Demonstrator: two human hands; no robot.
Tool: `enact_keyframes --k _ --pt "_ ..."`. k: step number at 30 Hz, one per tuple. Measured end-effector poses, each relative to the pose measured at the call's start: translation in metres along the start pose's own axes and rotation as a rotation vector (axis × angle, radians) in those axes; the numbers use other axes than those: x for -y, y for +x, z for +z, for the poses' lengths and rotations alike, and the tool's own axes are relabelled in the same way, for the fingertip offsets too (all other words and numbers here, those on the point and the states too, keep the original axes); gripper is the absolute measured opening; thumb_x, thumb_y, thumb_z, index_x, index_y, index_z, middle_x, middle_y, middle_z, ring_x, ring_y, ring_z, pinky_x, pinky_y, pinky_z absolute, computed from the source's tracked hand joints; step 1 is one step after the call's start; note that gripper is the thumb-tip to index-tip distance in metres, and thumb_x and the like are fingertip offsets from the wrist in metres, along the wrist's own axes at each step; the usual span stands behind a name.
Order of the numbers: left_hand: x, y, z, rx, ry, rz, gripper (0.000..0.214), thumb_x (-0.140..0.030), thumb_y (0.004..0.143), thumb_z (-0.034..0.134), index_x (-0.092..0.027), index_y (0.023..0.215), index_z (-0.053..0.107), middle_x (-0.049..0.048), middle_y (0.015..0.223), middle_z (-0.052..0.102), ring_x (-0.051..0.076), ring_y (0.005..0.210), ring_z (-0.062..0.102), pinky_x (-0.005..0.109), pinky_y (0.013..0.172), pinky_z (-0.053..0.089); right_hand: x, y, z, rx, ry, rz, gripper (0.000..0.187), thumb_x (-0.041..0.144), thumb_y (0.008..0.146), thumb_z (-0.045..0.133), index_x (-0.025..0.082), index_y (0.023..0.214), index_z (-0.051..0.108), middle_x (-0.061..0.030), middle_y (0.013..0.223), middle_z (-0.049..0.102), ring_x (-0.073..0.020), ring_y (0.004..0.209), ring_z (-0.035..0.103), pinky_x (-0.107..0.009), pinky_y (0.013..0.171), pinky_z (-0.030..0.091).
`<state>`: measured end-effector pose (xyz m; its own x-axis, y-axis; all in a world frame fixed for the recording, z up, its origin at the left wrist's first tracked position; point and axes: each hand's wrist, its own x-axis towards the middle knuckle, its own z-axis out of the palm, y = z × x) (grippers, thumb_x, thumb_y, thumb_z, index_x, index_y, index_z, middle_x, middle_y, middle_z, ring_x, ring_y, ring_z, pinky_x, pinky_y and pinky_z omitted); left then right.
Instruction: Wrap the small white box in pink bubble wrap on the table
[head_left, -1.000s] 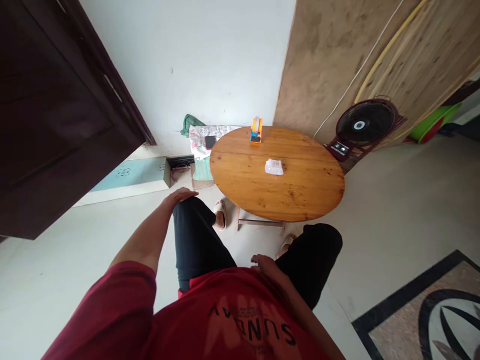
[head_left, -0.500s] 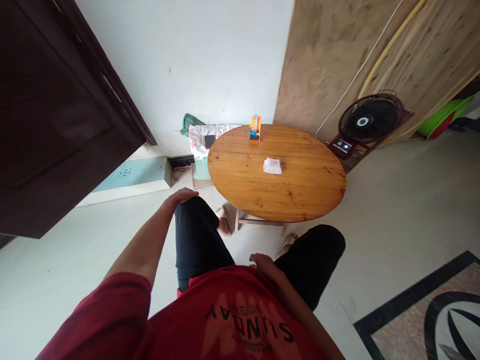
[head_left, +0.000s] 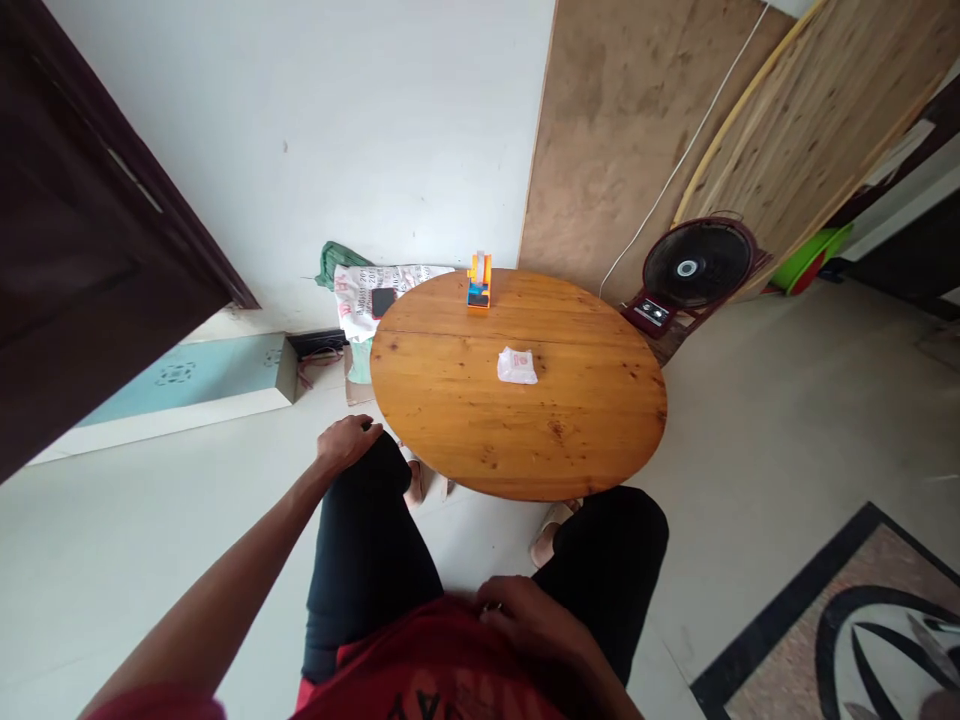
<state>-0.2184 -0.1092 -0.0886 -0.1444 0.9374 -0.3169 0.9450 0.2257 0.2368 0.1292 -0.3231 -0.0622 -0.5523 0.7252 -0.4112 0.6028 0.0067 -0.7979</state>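
Note:
My left hand (head_left: 348, 442) lies over my left knee, open, its fingers draped across the black trousers and touching nothing else. In my lap, by the hem of the red shirt, rests my right hand (head_left: 525, 612). Its fingers are loosely bent, with a small gap between thumb and forefinger, and I see nothing held there. Beyond both knees stands an oval wooden table (head_left: 450, 430). A small clear plastic packet (head_left: 517, 365) with faint red print lies near its middle. At the table's far edge stands an orange and blue tape dispenser (head_left: 480, 282).
Left of the table are a printed white bag (head_left: 352, 300), a dark phone-like object (head_left: 383, 302) and a green bag (head_left: 341, 262). A pale blue box (head_left: 202, 375) lies by the dark door (head_left: 90, 220). A fan (head_left: 697, 265) leans at the right.
The view has shifted, so the table sits lower and further left. My left hand stays on the knee, and my right hand stays in my lap, its fingers slightly more bent.

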Motion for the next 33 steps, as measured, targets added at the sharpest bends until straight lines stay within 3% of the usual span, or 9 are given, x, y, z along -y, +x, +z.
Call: enact_keyframes --k 3,4,7,11,14,16,19,26,33 --pt "-0.009 -0.016 0.010 -0.222 0.019 0.080 0.055 -0.052 0.090 0.033 -0.022 0.127 0.062 0.0095 0.135 0.061 0.033 0.122 0.055 0.042 0.095 0.047 0.037 -0.025 -0.063 0.146 0.135 -0.164 0.026 0.034 0.090 0.058 0.029 0.113 0.071 -0.0015 0.108 0.072 -0.0189 0.098 0.067 -0.030 0.088 0.051" --pt "-0.012 -0.018 0.011 -0.245 0.046 0.106 0.054 -0.052 0.091 0.033 -0.022 0.126 0.062 0.0093 0.132 0.063 0.032 0.120 0.056 0.041 0.095 0.047 0.046 -0.026 -0.086 0.102 0.131 -0.203 0.025 0.035 0.090 0.060 0.027 0.111 0.071 -0.0024 0.106 0.073 -0.0190 0.098 0.067 -0.030 0.088 0.051" --pt "-0.023 -0.013 0.007 -0.163 0.173 0.142 0.052 -0.050 0.090 0.034 -0.020 0.115 0.068 0.0126 0.120 0.068 0.033 0.111 0.062 0.041 0.091 0.048 0.055 -0.006 -0.153 -0.273 0.087 -0.255 0.023 0.035 0.094 0.053 0.026 0.105 0.071 -0.0031 0.105 0.073 -0.0191 0.098 0.067 -0.031 0.087 0.051" --pt "-0.034 0.000 -0.005 0.013 0.256 0.122 0.049 -0.048 0.086 0.040 -0.018 0.111 0.070 0.0164 0.111 0.070 0.035 0.104 0.065 0.040 0.082 0.050 0.047 0.059 -0.227 -0.837 -0.040 -0.353 0.020 0.035 0.090 0.057 0.025 0.101 0.070 -0.0046 0.115 0.071 -0.0226 0.108 0.064 -0.040 0.097 0.048" --pt "-0.032 0.002 -0.008 0.019 0.238 0.116 0.050 -0.048 0.086 0.039 -0.020 0.116 0.068 0.0149 0.116 0.069 0.035 0.107 0.064 0.040 0.083 0.050 0.038 0.105 -0.262 -0.779 -0.177 -0.405 0.054 0.033 0.075 0.072 0.026 0.126 0.059 -0.0072 0.137 0.059 -0.0261 0.125 0.055 -0.043 0.104 0.044" --pt "-0.025 0.003 -0.007 0.011 0.221 0.100 0.050 -0.046 0.088 0.037 -0.021 0.117 0.068 0.0140 0.119 0.068 0.035 0.108 0.064 0.041 0.084 0.050 0.031 0.124 -0.274 -0.674 -0.256 -0.398 0.072 0.032 0.070 0.076 0.028 0.138 0.049 -0.0071 0.146 0.051 -0.0265 0.133 0.048 -0.045 0.110 0.038" --pt "-0.011 0.006 -0.004 0.015 0.186 0.064 0.050 -0.049 0.088 0.037 -0.024 0.118 0.068 0.0123 0.122 0.067 0.036 0.109 0.062 0.043 0.085 0.050 0.017 0.143 -0.278 -0.583 -0.318 -0.398 0.080 0.032 0.070 0.076 0.029 0.143 0.043 -0.0075 0.149 0.046 -0.0264 0.137 0.043 -0.046 0.113 0.034" --pt "0.012 0.013 -0.002 0.035 0.170 -0.022 0.051 -0.051 0.089 0.035 -0.024 0.118 0.068 0.0114 0.129 0.064 0.037 0.116 0.059 0.045 0.088 0.049 -0.006 0.173 -0.269 -0.620 -0.284 -0.432 0.074 0.034 0.068 0.078 0.023 0.136 0.050 -0.0109 0.132 0.061 -0.0275 0.121 0.058 -0.044 0.104 0.042" --pt "-0.003 0.015 -0.003 0.088 0.220 -0.009 0.048 -0.046 0.088 0.038 -0.022 0.120 0.065 0.0133 0.124 0.065 0.037 0.111 0.061 0.044 0.086 0.050 -0.004 0.177 -0.267 -0.636 -0.253 -0.492 0.053 0.034 0.073 0.075 0.025 0.122 0.060 -0.0058 0.122 0.069 -0.0226 0.109 0.064 -0.038 0.098 0.046"
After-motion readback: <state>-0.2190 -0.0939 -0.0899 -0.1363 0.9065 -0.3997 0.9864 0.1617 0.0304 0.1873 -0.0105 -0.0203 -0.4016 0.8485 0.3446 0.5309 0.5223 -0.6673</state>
